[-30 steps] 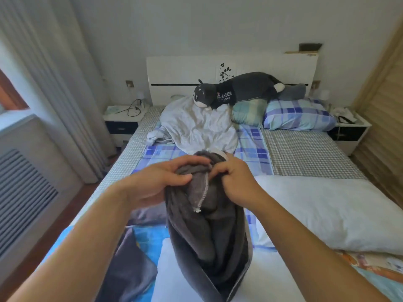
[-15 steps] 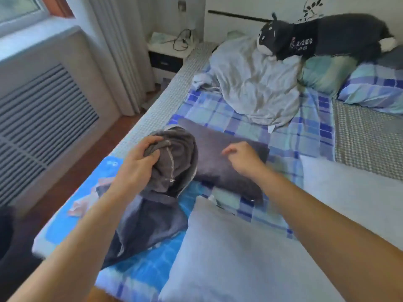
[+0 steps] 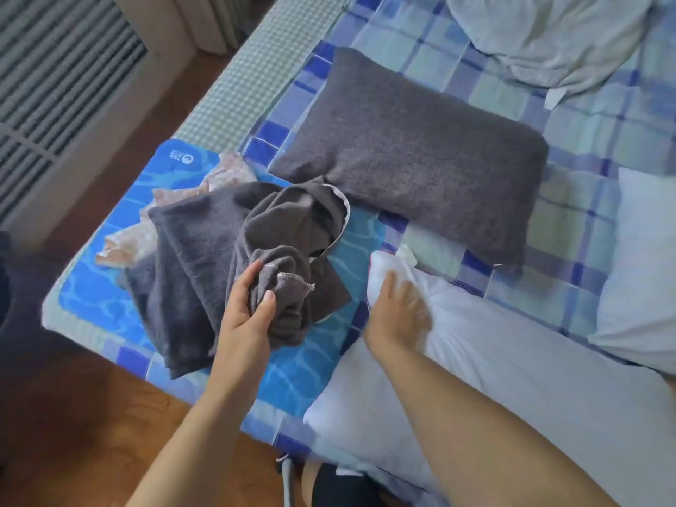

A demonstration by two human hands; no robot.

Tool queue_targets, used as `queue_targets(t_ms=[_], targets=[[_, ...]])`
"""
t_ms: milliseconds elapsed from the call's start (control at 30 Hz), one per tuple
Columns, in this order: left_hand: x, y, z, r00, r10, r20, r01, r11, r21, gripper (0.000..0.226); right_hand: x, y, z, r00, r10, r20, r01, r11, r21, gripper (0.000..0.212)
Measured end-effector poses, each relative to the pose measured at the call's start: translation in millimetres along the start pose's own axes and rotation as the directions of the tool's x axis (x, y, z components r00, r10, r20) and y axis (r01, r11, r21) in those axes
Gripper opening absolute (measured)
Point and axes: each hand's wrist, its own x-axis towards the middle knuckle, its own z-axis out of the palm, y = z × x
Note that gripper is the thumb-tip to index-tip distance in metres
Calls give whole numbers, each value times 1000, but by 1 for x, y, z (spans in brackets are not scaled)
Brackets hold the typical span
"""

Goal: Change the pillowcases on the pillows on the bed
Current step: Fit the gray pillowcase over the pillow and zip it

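Gripping a bunched fold of the dark grey pillowcase (image 3: pixel 234 258), the left hand (image 3: pixel 246 305) has fingers (image 3: pixel 269 301) and thumb curled round the cloth near its stitched edge. Just to its right, the right hand (image 3: pixel 397 316) lies relaxed, blurred, on the corner of the bare white pillow (image 3: pixel 512 367), whose long axis runs away to the right and nearer. So the right hand is closer. Half a second ago that hand hovered over the grey cased pillow (image 3: pixel 413 155) beyond; now it has dropped onto the white one.
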Motion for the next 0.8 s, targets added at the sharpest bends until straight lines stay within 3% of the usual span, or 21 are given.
queue_targets(t_ms=[100,267,367,467,567,633,667,700,767,800], targets=[[-7,33,6,1000,-4,10,4,1000,-30,43,-46,47,-61,992,-122,-33,125,980,152,77],[-39,111,35,989,113,94,-105,991,-88,40,-145,154,-246,918,-391,-62,390,868,306,49],[-73,150,59,973,155,170,-142,986,-89,41,-216,225,-355,795,-604,-59,569,708,418,66],[-107,171,82,955,172,241,-149,983,-109,39,-245,281,-399,745,-666,-38,641,698,320,72],[-142,183,108,938,189,291,-136,972,-194,36,-214,318,-373,839,-543,29,542,840,43,56],[-164,187,128,934,181,307,-104,962,-251,35,-196,328,-339,927,-332,-172,311,940,-138,38],[-173,186,138,930,172,324,-84,960,-267,35,-190,330,-321,921,-231,-314,215,973,-85,34],[-181,185,147,926,161,343,-65,959,-275,36,-187,332,-304,894,-166,-415,215,974,73,36],[-193,181,159,918,140,371,-41,964,-263,37,-193,332,-278,856,-135,-500,397,791,465,53],[-197,181,163,915,133,380,-36,967,-252,38,-200,331,-271,850,-146,-507,454,690,563,62]])
